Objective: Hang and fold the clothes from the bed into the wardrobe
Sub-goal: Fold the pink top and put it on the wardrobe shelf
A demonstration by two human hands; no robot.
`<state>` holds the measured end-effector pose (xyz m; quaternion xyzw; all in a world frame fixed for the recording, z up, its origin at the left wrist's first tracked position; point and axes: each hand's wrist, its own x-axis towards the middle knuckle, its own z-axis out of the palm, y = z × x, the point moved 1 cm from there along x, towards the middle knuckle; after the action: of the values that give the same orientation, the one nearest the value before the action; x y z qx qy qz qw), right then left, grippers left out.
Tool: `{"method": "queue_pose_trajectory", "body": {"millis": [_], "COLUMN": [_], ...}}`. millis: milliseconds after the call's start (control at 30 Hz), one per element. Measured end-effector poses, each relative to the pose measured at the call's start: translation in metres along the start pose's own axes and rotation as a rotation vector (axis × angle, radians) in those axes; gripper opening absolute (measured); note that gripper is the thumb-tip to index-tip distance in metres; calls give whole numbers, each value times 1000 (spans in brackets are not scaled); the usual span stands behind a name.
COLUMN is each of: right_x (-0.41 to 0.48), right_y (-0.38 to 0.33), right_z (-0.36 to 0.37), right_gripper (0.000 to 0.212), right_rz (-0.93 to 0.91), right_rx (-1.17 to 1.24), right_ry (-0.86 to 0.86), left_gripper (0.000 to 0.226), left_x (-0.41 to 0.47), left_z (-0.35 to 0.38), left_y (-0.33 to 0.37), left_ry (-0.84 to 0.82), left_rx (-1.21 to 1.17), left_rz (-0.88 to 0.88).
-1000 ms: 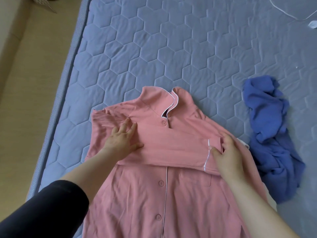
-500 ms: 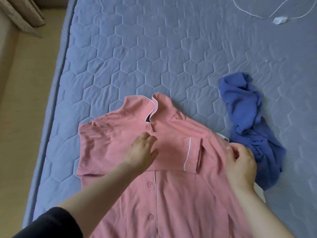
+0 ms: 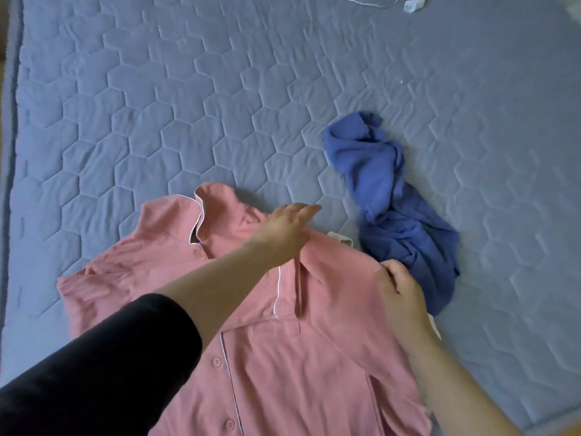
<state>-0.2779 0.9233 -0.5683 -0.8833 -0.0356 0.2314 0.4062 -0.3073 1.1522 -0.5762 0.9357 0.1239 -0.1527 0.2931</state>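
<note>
Since half a second ago, my left hand [image 3: 287, 229] has left the chest of the pink pyjama shirt [image 3: 283, 357] and reached across to its right shoulder, fingers stretched out flat and open, palm down on the cloth just past the collar [image 3: 206, 209]. My black sleeve [image 3: 103, 366] now crosses the shirt's front. My right hand [image 3: 401, 294] sits at the shirt's right edge, fingers curled onto the fabric there; I read it as pinching the edge, though the grip itself is turned away from me.

That shirt lies face up on the grey-blue quilted bed cover [image 3: 220, 89], buttons [image 3: 198, 253] done up, white piping along the placket and along the cuff [image 3: 278, 291] of the sleeve folded across the chest. A small pale tag [image 3: 341, 239] pokes out at the right shoulder; I can read no writing on it. Just beside the shirt, to the right, a blue garment [image 3: 390, 196] lies crumpled, touching or nearly touching my right hand. At the far top edge a white cable with a small white plug [image 3: 413, 4] rests on the cover; no lettering is legible on it.
</note>
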Motion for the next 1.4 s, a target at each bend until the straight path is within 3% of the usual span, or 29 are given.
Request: {"method": "queue_pose_trajectory", "body": {"millis": [100, 167, 233, 300, 400, 567, 700, 833, 933, 1033, 1133, 1200, 1300, 1400], "right_x": [19, 32, 40, 45, 50, 78, 96, 95, 86, 72, 52, 34, 8, -9], "right_y": [-3, -4, -2, 3, 7, -4, -10, -6, -2, -6, -12, -13, -11, -1], "right_z": [-5, -12, -19, -24, -32, -54, -86, -106, -106, -94, -83, -77, -73, -74], "right_gripper": [17, 21, 23, 22, 23, 18, 26, 25, 15, 6, 12, 15, 18, 21], "right_rz": [34, 144, 211, 255, 335, 206, 92, 69, 104, 33, -79, -144, -66, 73], "right_rx": [114, 214, 232, 283, 393, 527, 425, 294, -47, -304, -292, -228, -128, -87], "right_ry": [-54, -199, -336, -440, -502, -292, -228, -286, -378, -427, -290, -238, -320, -447], "left_gripper": [61, 63, 50, 23, 45, 28, 26, 24, 21, 38, 50, 43, 17, 13], "left_x": [27, 37, 42, 45, 51, 62, 66, 66, 64, 57, 48, 43, 35, 26], "left_z": [-4, -2, 1, 3, -4, -13, -4, 4, 6, 9, 17, 20, 13, 3], "left_y": [-2, -4, -4, -4, -6, 1, -1, -1, 10, 39, 72, 83, 87, 84], "left_ry": [-152, -260, -317, -253, -15, 157, 198, 207, 135, -16, -168, -197, -76, 5], "left_rx": [82, 189, 227, 143, -43, -99, -72, -36, 24, 31, 117, 178, 234, 269], "left_rz": [4, -12, -17, 5, -13, -44, -75, -126, -98, 79, 249, 291, 301, 239]}}
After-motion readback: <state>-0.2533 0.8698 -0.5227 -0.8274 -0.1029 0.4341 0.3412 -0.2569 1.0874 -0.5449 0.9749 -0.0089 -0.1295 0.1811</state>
